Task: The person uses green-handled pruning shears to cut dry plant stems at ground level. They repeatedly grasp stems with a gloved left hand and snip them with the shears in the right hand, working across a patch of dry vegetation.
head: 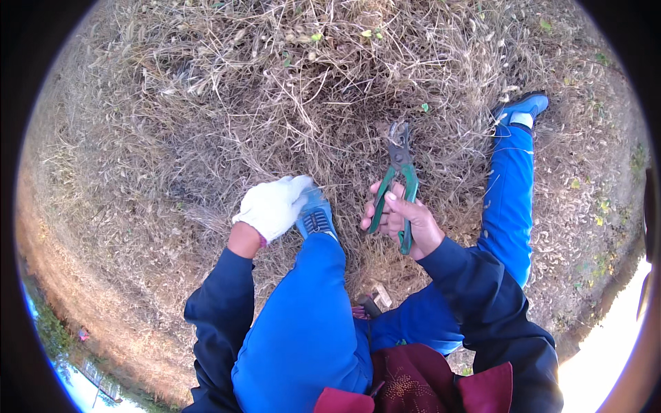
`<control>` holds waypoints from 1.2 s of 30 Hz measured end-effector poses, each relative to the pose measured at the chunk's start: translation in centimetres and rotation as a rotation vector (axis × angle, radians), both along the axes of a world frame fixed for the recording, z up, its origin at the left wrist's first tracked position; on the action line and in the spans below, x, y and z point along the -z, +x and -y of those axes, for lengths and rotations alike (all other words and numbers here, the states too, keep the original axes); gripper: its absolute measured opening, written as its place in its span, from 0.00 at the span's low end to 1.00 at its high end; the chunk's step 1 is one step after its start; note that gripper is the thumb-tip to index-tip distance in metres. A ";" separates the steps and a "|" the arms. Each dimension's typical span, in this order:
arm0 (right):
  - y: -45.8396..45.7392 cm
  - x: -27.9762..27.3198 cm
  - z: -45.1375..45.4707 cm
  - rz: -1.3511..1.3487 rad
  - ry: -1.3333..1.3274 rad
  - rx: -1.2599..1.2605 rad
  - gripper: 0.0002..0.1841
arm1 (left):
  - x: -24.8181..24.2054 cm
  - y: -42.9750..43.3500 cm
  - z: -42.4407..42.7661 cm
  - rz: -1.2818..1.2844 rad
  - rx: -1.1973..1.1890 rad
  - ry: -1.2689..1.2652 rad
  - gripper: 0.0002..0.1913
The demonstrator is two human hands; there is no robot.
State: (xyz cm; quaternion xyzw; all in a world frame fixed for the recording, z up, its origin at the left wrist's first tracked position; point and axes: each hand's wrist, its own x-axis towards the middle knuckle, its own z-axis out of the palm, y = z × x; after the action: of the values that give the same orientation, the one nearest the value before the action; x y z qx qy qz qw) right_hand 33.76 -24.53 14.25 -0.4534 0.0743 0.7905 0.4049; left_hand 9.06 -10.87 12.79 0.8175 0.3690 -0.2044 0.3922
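Observation:
My right hand (405, 217), bare, grips a pair of pruning shears (396, 180) by its green handles. The dark metal head points away from me over the dry grass, and the handles stand somewhat apart. My left hand (272, 207), in a white knitted glove, rests by the toe of my blue left shoe (316, 212). Its fingers are blurred and partly over the shoe; whether they hold anything I cannot tell.
Dry, tangled grass (310, 103) covers the ground before me. My right leg stretches out at the right, ending in a blue shoe (522, 109). A pale piece (382, 295), perhaps wood, lies between my legs beside a dark object (369, 305).

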 end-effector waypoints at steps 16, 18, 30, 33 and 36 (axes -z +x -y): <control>-1.4 3.4 -1.6 0.075 -0.054 -0.290 0.22 | 9.0 5.6 -9.1 -0.258 0.037 0.595 0.35; -1.7 4.6 -2.5 0.070 -0.044 -0.372 0.22 | 9.1 5.3 -9.5 -0.274 0.009 0.605 0.30; -3.1 10.5 -13.0 0.253 0.026 -0.679 0.32 | 11.4 3.2 -9.4 -0.040 -0.247 0.310 0.19; -3.7 10.9 -14.6 0.356 0.025 -0.666 0.29 | 11.8 3.1 -9.0 -0.032 -0.251 0.320 0.18; -4.0 10.9 -14.7 0.518 0.010 -0.621 0.23 | 11.5 2.9 -9.0 -0.020 -0.231 0.325 0.18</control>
State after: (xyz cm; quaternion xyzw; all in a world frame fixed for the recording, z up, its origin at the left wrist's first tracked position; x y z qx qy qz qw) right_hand 29.79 -9.85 3.33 -0.6364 -0.1748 0.7352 0.1543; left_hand 12.00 -1.87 1.29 0.8203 0.4922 -0.1040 0.2721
